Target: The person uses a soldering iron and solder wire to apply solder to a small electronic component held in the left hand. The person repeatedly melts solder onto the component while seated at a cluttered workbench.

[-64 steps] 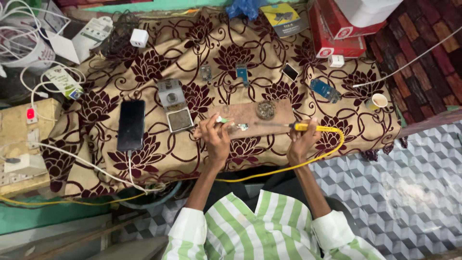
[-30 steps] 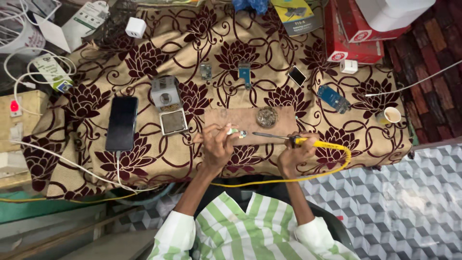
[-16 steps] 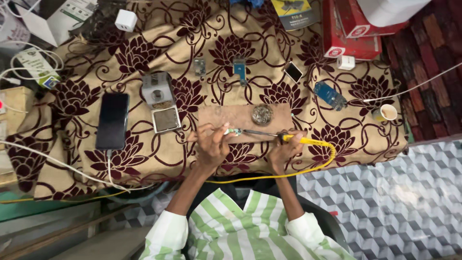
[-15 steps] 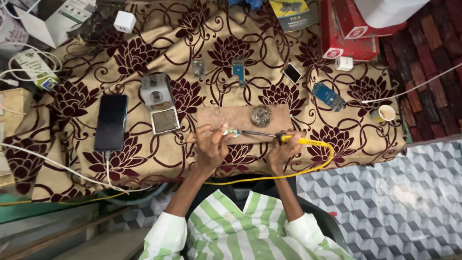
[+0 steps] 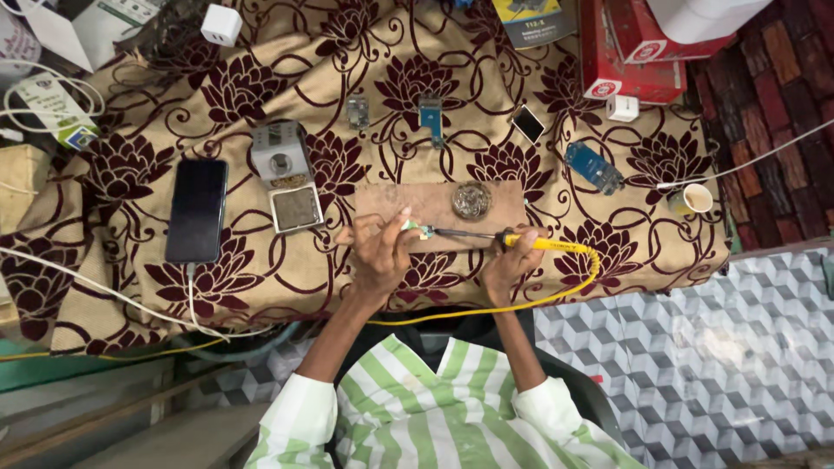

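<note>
- A small green circuit board (image 5: 411, 227) sat on the near edge of a wooden board (image 5: 408, 202), pinched in place by the left hand (image 5: 380, 252)
- The right hand (image 5: 508, 265) was closed around a yellow-handled soldering iron (image 5: 521, 241), its tip touching the circuit board
- A round wire-wool tip cleaner (image 5: 471, 201) lay on the wooden board, just beyond the iron
- A black phone (image 5: 197, 209) lay well to the left on the flowered cloth (image 5: 261, 278)

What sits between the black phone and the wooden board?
Head view: a small grey station and square sponge tray lie between the black phone and the wooden board.
</note>
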